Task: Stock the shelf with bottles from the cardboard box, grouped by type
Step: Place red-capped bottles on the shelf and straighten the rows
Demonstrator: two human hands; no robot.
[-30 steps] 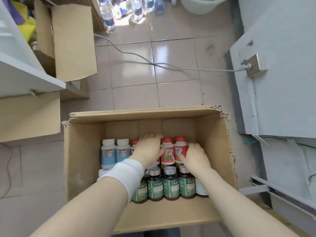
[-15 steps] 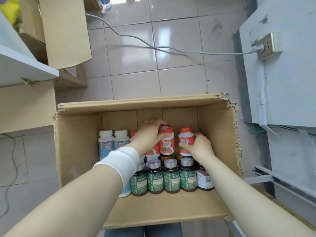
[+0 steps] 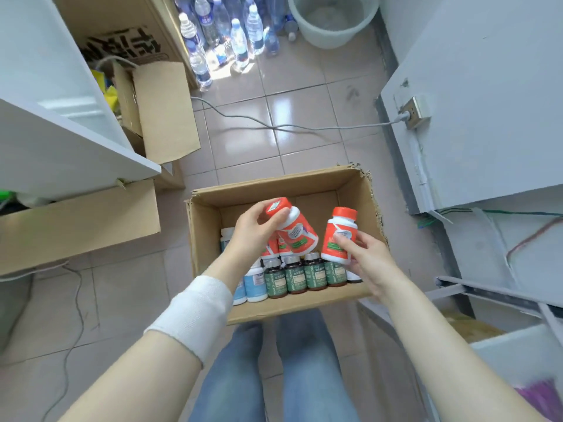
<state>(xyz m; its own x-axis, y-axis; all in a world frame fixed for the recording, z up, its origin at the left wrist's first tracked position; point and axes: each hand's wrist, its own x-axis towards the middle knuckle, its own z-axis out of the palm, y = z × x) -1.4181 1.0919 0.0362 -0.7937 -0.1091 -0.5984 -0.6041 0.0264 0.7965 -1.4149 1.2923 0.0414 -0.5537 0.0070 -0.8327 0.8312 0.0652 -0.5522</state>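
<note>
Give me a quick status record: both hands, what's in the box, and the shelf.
left hand: grips tilted red bottle above the cardboard box
right hand: holds upright red bottle above the box
box, front row: green-label bottles, upright
box, left side: blue-label bottles
box, middle: more red bottles, partly hidden
white shelf: to the left of the box

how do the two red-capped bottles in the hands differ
The left-hand bottle tilts, cap toward the upper left; the right-hand bottle is nearly upright. The left hand grips its bottle near the cap; the right hand holds its bottle at the lower body. Both have red caps and red-and-white labels.
</note>
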